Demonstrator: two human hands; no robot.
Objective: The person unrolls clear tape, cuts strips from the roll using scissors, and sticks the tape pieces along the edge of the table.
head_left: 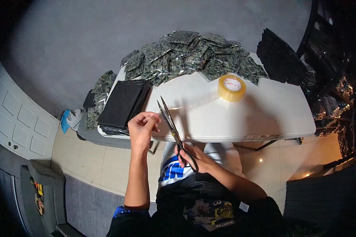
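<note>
Pinching what looks like the loose end of a clear tape strip [199, 102], the left hand [140, 127] is holding its thumb and fingers together near the front edge of the white table [283, 116]. The strip is running back to the tape roll [229, 94], which is sitting on the table toward the right. Meanwhile the right hand [196, 158] is wrapping around the handles of the scissors [173, 128], and the blades are standing a sliver apart, pointing up beside the left fingertips.

My read: we're looking at the cutting step. A clean snip is calling for a taut strip sitting properly between the blades, with fingertips out of the way. I can't tell whether the tape is actually lying between them or just behind.

Room-wise, the black stack [124, 100] is crowding the left hand, and the pile of camouflage packets [182, 55] is filling the back edge. The right hand is hanging just off the front edge, so the elbow is getting free space. More bare tabletop is showing in the middle and right of the roll.
</note>
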